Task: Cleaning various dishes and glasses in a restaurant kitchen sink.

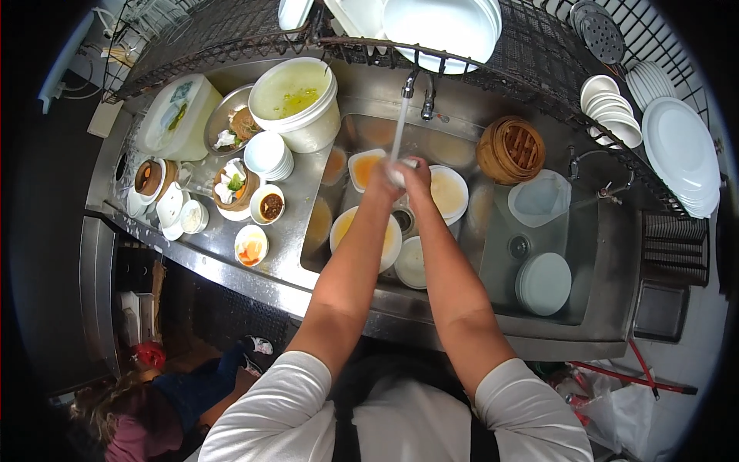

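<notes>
Both my hands meet over the left sink basin, under a stream of water from the chrome faucet (408, 86). My left hand (388, 180) and my right hand (417, 176) hold a small whitish thing (399, 172) between them; it is blurred and partly hidden by the fingers, so its kind cannot be told. Below and around them in the basin lie a square white dish with orange liquid (366, 168), a white bowl with cloudy liquid (448, 193), a larger bowl with yellowish liquid (384, 239) behind my left forearm, and another bowl (411, 263).
On the left counter stand a white bucket (294, 107), a plastic tub (176, 118), stacked bowls (268, 155) and food leftovers. The right basin (496, 277) holds water and stacked plates (544, 283); bamboo steamers (510, 150) stand behind. A wire rack (519, 78) overhangs. A person (167, 404) is at lower left.
</notes>
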Available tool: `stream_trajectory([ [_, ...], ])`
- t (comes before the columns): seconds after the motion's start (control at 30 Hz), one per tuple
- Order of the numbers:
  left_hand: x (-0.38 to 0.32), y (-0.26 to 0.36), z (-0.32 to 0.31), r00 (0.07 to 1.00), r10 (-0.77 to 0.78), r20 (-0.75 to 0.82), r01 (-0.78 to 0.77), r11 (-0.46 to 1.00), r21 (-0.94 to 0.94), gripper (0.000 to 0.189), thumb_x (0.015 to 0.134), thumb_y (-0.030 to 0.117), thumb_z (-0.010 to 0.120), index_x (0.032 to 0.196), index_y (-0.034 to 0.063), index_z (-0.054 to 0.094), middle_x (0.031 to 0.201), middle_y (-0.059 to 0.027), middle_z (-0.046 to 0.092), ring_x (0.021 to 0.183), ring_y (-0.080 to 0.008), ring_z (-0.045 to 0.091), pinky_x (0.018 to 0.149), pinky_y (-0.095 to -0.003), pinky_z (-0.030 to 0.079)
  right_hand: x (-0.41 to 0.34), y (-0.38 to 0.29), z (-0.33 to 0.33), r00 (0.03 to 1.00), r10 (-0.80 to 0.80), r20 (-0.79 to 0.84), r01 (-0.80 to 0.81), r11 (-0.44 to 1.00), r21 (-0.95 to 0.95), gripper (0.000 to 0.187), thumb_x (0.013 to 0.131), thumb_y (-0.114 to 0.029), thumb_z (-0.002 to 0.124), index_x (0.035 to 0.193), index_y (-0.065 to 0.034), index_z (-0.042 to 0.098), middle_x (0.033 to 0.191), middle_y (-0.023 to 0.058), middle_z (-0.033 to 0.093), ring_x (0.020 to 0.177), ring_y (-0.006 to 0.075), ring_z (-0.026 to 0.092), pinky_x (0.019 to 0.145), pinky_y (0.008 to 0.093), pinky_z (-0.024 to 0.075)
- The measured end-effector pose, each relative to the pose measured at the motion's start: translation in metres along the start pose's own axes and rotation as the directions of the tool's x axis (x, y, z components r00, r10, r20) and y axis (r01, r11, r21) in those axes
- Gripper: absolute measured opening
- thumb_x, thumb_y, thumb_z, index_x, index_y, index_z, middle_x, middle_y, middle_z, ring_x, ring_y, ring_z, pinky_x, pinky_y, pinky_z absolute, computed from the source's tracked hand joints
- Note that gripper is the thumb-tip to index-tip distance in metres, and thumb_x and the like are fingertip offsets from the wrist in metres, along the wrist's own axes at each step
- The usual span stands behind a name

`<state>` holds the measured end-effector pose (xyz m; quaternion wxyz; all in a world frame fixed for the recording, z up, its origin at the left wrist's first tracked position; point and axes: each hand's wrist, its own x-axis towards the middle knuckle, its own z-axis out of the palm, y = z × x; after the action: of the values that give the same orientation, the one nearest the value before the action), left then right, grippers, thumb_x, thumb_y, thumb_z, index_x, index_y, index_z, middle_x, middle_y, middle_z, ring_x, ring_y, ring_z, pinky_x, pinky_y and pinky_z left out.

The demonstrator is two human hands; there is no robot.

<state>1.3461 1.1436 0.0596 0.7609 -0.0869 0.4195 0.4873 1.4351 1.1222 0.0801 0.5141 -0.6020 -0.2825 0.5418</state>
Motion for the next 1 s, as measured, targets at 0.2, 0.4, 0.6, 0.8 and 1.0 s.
stream_trajectory([
  [0.2, -0.012, 0.018, 0.009, 0.993, -0.078, -0.084, 0.065, 0.987, -0.147, 0.049, 0.1, 0.049, 0.043, 0.127, 0.0102, 0.054, 0.122, -0.0138, 0.062, 0.108, -0.0336, 0.064, 0.095, -0.0588, 0.049, 0.004, 0.0, 0.013, 0.988, 0.013, -0.153, 0.03, 0.959, 0.281, 0.057, 0.068, -0.016, 0.082, 0.116, -0.0008, 0.056, 0.107, 0.0144, 0.064, 0.09, 0.0242, 0.067, 0.079, 0.0357, 0.055],
  [0.4, -0.022, 0.026, 0.019, 0.995, -0.035, 0.093, 0.052, 0.981, -0.187, 0.055, 0.1, 0.05, 0.04, 0.135, 0.0089, 0.05, 0.131, -0.0158, 0.058, 0.12, -0.0368, 0.057, 0.105, -0.0616, 0.04, 0.012, -0.003, 0.023, 0.976, 0.018, -0.219, 0.062, 0.934, 0.353, 0.057, 0.072, -0.013, 0.08, 0.121, -0.0012, 0.053, 0.108, 0.015, 0.063, 0.09, 0.0261, 0.067, 0.076, 0.0374, 0.0561],
  [0.6, -0.023, 0.028, 0.018, 1.0, -0.021, 0.02, 0.024, 0.985, -0.17, 0.052, 0.099, 0.048, 0.039, 0.132, 0.01, 0.051, 0.125, -0.0181, 0.06, 0.114, -0.0368, 0.06, 0.102, -0.0635, 0.04, 0.013, -0.001, 0.027, 0.968, 0.025, -0.249, 0.059, 0.944, 0.324, 0.055, 0.072, -0.012, 0.079, 0.12, -0.0011, 0.054, 0.109, 0.0151, 0.063, 0.091, 0.0269, 0.066, 0.077, 0.0386, 0.0556],
  [0.8, -0.011, 0.007, 0.019, 0.999, -0.04, -0.022, 0.039, 0.997, -0.065, 0.057, 0.101, 0.057, 0.032, 0.13, 0.0121, 0.052, 0.118, -0.0134, 0.065, 0.107, -0.0364, 0.064, 0.099, -0.0668, 0.042, -0.006, -0.006, 0.009, 0.972, 0.021, -0.233, 0.047, 0.958, 0.283, 0.054, 0.069, -0.011, 0.083, 0.115, -0.0053, 0.055, 0.107, 0.0138, 0.064, 0.09, 0.0272, 0.066, 0.073, 0.0397, 0.058],
  [1.0, 0.02, -0.01, 0.013, 0.993, -0.002, 0.12, 0.004, 1.0, -0.012, 0.051, 0.103, 0.052, 0.034, 0.122, 0.011, 0.056, 0.11, -0.0127, 0.067, 0.094, -0.0314, 0.068, 0.084, -0.0583, 0.053, -0.007, -0.014, -0.007, 0.999, -0.049, -0.017, 0.051, 0.982, 0.181, 0.046, 0.072, -0.01, 0.082, 0.113, -0.0062, 0.059, 0.106, 0.0115, 0.064, 0.094, 0.0237, 0.064, 0.078, 0.0367, 0.0545],
])
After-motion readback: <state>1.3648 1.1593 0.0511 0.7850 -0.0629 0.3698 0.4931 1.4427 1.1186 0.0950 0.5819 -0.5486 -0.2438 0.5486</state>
